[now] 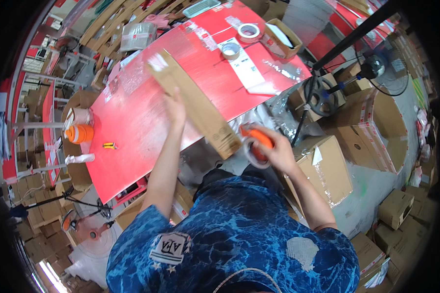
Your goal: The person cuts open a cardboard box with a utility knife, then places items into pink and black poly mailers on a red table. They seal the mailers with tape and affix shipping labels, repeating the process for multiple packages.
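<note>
A long, narrow cardboard box point(196, 102) lies slantwise over the red tabletop point(139, 132), its near end jutting past the table edge. My left hand point(175, 108), slightly blurred, holds the box by its left side, fingers reaching onto the top face. Printed marks show on the near end, and a pale label or tape patch on the far end. Off the table edge, my right hand point(278, 146) grips an orange tape dispenser point(258, 138) with a roll of tape on it, close to the box's near end.
Tape rolls point(248, 31) and a white printed sheet point(245, 67) lie on the table's far side, near a small open carton point(283, 38). A yellow utility knife point(110, 145) sits at left, near an orange jug point(80, 133). Large cartons point(324, 172) and a fan stand point(324, 89) are at right.
</note>
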Motion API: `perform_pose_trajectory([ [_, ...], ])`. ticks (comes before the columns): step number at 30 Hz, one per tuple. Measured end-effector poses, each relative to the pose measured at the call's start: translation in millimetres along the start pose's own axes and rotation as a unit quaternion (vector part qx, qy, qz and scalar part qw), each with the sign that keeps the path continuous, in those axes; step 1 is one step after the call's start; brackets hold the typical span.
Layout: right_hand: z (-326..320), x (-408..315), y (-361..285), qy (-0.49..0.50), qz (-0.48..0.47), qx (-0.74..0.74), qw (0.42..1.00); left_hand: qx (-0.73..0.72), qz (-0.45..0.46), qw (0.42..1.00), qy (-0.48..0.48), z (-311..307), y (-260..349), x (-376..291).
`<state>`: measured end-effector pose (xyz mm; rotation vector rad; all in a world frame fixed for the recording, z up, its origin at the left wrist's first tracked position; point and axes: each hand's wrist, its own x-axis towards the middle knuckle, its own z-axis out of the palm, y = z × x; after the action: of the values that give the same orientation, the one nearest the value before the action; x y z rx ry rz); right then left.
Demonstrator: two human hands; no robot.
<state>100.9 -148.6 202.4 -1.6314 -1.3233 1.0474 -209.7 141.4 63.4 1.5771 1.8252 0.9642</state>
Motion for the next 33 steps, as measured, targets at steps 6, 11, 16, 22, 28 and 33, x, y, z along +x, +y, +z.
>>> perform_pose_trajectory([
  [6, 39.9, -27.4, 26.4, 0.187, -0.044, -0.029, 0.981, 0.131, 0.092, 0.985, -0.068, -4.6, 23.9, -35.1],
  [11, 75.2, -60.7, 44.4, -0.033, -0.09, -0.26, 0.961, -0.168, -0.228, 0.725, -0.628, -21.2, 45.9, -170.9],
  [16, 99.6, -84.9, 18.2, 0.009, -0.097, -0.248, 0.964, -0.108, -0.115, 0.822, -0.547, -16.8, 21.9, -182.8],
  [22, 125.8, -78.1, 58.3, 0.005, -0.007, -0.312, 0.95, 0.275, 0.425, 0.842, -0.184, 3.5, 13.5, -139.4],
  [28, 133.4, -148.9, 131.0, 0.01, -0.046, -0.296, 0.954, 0.295, 0.378, 0.849, -0.223, 17.9, -48.2, -118.9],
  [33, 172.9, -65.0, 179.6, -0.017, 0.033, -0.225, 0.974, 0.296, 0.357, 0.854, -0.235, 27.3, -38.0, -108.0],
])
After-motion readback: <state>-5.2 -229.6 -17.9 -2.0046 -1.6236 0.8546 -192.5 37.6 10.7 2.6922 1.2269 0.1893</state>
